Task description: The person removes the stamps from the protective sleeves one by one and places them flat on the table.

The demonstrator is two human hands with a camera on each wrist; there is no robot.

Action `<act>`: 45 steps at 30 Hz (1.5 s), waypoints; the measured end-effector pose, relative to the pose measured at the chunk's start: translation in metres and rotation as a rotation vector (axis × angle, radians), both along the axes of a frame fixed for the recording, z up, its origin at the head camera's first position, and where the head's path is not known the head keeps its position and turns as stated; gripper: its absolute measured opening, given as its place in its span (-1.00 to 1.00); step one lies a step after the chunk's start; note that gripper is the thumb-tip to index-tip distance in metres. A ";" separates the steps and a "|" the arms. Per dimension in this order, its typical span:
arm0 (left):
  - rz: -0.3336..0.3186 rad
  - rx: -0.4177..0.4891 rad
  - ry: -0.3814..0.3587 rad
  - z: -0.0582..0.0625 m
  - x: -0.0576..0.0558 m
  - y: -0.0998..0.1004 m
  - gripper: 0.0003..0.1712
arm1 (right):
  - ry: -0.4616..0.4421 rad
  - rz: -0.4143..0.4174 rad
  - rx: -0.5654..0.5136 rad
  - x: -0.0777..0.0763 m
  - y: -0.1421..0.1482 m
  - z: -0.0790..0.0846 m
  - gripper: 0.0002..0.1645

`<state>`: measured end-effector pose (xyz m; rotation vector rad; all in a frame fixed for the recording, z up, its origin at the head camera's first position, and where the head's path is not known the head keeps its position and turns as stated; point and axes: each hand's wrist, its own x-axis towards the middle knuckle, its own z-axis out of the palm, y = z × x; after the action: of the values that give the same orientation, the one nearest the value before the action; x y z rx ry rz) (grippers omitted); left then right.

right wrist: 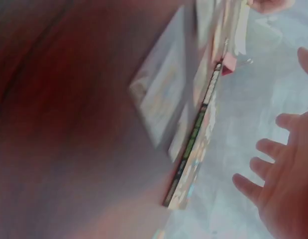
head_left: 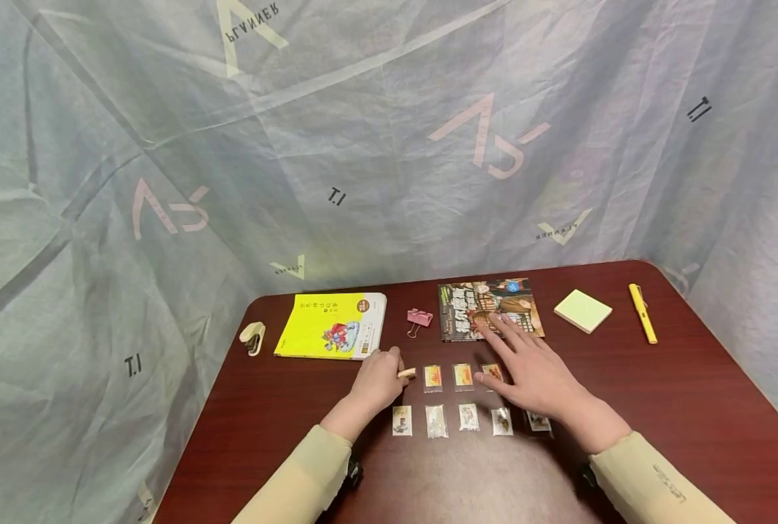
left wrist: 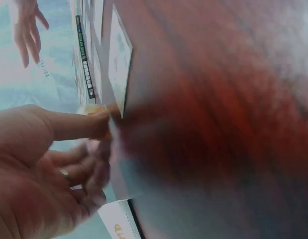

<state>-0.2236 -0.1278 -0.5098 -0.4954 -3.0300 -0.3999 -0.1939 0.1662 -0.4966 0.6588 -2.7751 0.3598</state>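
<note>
My left hand (head_left: 377, 378) pinches a small yellowish packet (head_left: 407, 373) between thumb and fingers, at the left end of the far row of packets. In the left wrist view the held packet is blurred and partly hidden by the fingers. My right hand (head_left: 536, 371) is spread over the right side of the rows with nothing in it, its thumb overlapping an orange-printed packet (head_left: 491, 374). Two more orange-printed packets, one on the left (head_left: 432, 378) and one in the middle (head_left: 463, 376), lie beside it. Nearer me runs a row of clear packets with small pictures (head_left: 469, 417).
A yellow book (head_left: 319, 327) and a stapler (head_left: 252, 338) lie at the left. Behind the packets are a pink binder clip (head_left: 419, 317) and a dark picture book (head_left: 457, 313). Sticky notes (head_left: 583, 311) and a yellow pen (head_left: 642, 313) lie toward the right edge.
</note>
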 end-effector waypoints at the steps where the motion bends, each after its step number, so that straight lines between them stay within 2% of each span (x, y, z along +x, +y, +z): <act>1: -0.004 0.058 -0.029 0.001 0.000 0.000 -0.69 | -0.011 0.010 -0.012 0.001 -0.003 0.003 0.01; 4: -0.057 0.317 -0.158 0.005 0.000 0.003 -0.73 | -0.062 0.046 -0.079 0.003 -0.012 0.012 -0.13; 7: -0.166 0.585 -0.289 0.011 0.002 0.008 -0.80 | -0.187 0.097 -0.235 0.004 -0.024 0.023 -0.36; 8: -0.208 0.657 -0.325 0.014 0.003 0.010 -0.81 | -0.231 0.113 -0.298 0.003 -0.028 0.025 -0.44; 10: -0.285 0.741 -0.365 0.019 0.006 0.015 -0.83 | -0.337 0.153 -0.428 0.002 -0.036 0.030 -0.60; 12: -0.342 0.803 -0.405 0.028 0.012 0.019 -0.86 | -0.447 0.204 -0.553 0.001 -0.042 0.032 -0.73; 14: -0.379 0.839 -0.435 0.030 0.015 0.022 -0.87 | -0.536 0.253 -0.658 -0.001 -0.046 0.030 -0.80; 17: -0.401 0.875 -0.476 0.031 0.016 0.024 -0.87 | -0.699 0.333 -0.851 -0.001 -0.049 0.025 -0.79; 20: -0.414 0.899 -0.504 0.025 0.014 0.023 -0.84 | -0.862 0.422 -1.041 -0.001 -0.049 0.020 -0.73; 22: -0.418 0.923 -0.521 0.025 0.014 0.023 -0.83 | -0.944 0.463 -1.112 -0.001 -0.048 0.018 -0.69; 24: -0.418 0.939 -0.535 0.024 0.014 0.023 -0.83 | -0.990 0.471 -1.140 -0.001 -0.048 0.016 -0.68; 27: -0.409 0.951 -0.549 0.024 0.015 0.023 -0.85 | -0.945 0.449 -1.093 0.000 -0.048 0.014 -0.70; 29: -0.409 0.955 -0.551 0.026 0.016 0.023 -0.86 | -0.872 0.417 -1.041 0.001 -0.050 0.014 -0.74; 31: -0.398 0.939 -0.528 0.029 0.017 0.023 -0.88 | -0.763 0.392 -0.977 0.001 -0.050 0.015 -0.79; 34: -0.377 0.910 -0.476 0.036 0.019 0.024 -0.89 | -0.643 0.347 -0.946 0.002 -0.052 0.015 -0.85; 37: -0.367 0.895 -0.424 0.040 0.021 0.025 -0.89 | -0.561 0.307 -0.950 0.002 -0.053 0.015 -0.78; 40: -0.365 0.880 -0.371 0.034 0.017 0.024 -0.90 | -0.479 0.258 -0.920 0.004 -0.054 0.016 -0.74; 45: -0.321 0.851 -0.314 0.023 0.012 0.024 -0.91 | -0.316 0.197 -0.791 0.007 -0.056 0.015 -0.84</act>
<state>-0.2118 -0.1039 -0.4873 -0.8764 -2.6313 -1.8000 -0.1870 0.1098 -0.4813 0.6914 -2.4918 1.6040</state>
